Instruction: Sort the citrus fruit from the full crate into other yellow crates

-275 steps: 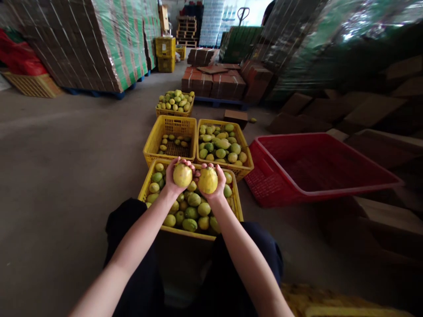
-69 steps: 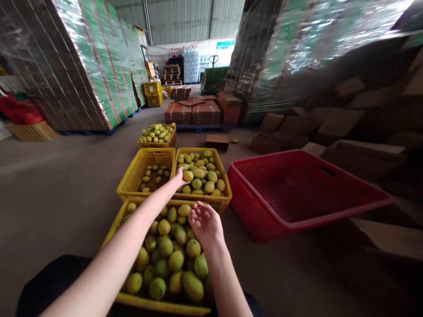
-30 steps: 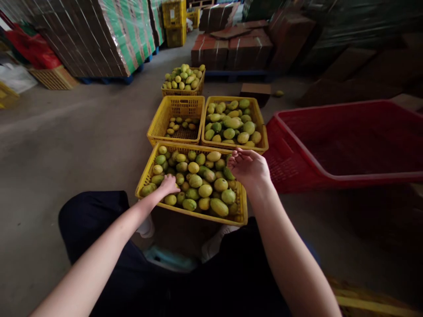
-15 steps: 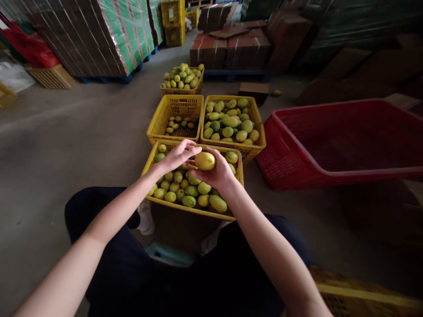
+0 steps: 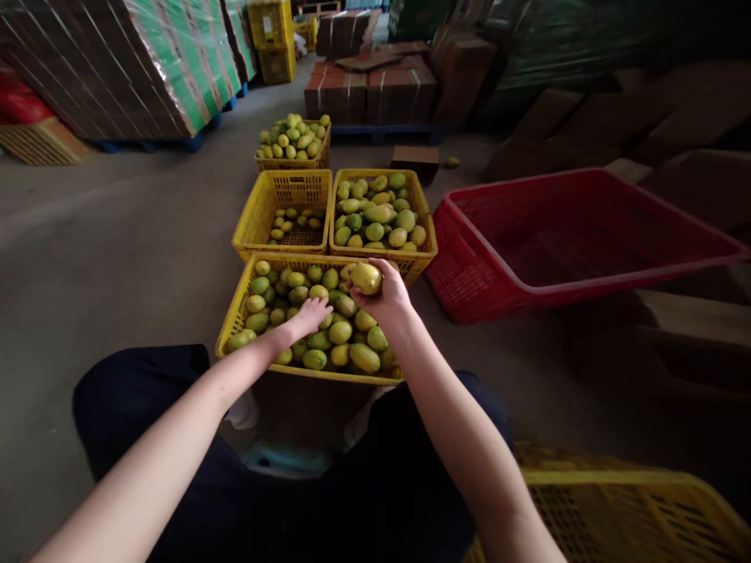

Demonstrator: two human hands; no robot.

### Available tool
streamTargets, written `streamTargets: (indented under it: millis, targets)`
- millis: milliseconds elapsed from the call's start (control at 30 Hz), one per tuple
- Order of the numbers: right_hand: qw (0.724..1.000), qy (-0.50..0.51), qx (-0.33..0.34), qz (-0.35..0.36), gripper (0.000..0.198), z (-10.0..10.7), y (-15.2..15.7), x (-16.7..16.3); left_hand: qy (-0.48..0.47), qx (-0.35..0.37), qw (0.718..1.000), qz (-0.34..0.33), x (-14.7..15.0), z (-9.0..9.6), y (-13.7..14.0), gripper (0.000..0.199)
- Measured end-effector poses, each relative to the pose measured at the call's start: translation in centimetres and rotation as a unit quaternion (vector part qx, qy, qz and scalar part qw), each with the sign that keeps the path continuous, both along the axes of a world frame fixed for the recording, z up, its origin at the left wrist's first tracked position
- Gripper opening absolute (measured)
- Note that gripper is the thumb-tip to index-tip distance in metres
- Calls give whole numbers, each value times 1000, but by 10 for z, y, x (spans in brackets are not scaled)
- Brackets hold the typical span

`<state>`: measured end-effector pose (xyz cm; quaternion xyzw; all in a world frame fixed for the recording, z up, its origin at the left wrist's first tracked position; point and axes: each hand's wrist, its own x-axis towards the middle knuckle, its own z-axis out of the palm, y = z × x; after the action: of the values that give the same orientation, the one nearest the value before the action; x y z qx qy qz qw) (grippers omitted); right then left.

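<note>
In my right hand (image 5: 390,293) I hold an oval yellow fruit (image 5: 366,278), its fingers wrapped round it above the right back part of the near crate. My left hand (image 5: 314,314) is lower, over the middle of the same crate, fingers apart on or just above the fruit; nothing shows in its grasp. The near yellow crate (image 5: 231,319) contains many oval fruits, green to yellow, some long and ridged, such as the one at its front (image 5: 364,357). Whatever lies beneath my left palm is hidden.
Behind stand a yellow crate with a few small fruits (image 5: 252,213), a fuller yellow crate (image 5: 431,223) and a heaped crate (image 5: 293,163). A red crate (image 5: 486,266) stands right; another yellow crate (image 5: 587,475) is by my right leg. Boxes on pallets (image 5: 399,94) are farther back.
My left hand has moved away from the yellow fruit, down and towards me over the crate. My right hand still holds the fruit. The view has turned slightly right.
</note>
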<state>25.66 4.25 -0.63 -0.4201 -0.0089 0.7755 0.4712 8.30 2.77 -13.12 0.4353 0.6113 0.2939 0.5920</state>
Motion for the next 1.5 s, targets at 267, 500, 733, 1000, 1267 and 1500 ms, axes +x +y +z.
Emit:
streamTargets:
  millis: [267,500,733,1000,1267,1500]
  targets:
    - [1000,-3,10,2,12,18,2,-21,234,142,961,-49,-57,40,17,47]
    - [997,-46,52,-18,7,21,-1,-52,-213,27,971,106,-58,111,12,36]
    - [986,-16,165,-5,22,5,-4,-57,-287,38,946,147,-37,104,7,30]
    - [926,-77,370,-4,23,-2,7,-46,-45,441,896,6,-54,131,15,57]
    - [950,-121,287,-31,32,-14,20,-51,-143,353,922,72,-52,136,14,49]
    - [985,-81,140,-54,24,-26,25,-57,-315,-46,938,138,-48,141,20,38]
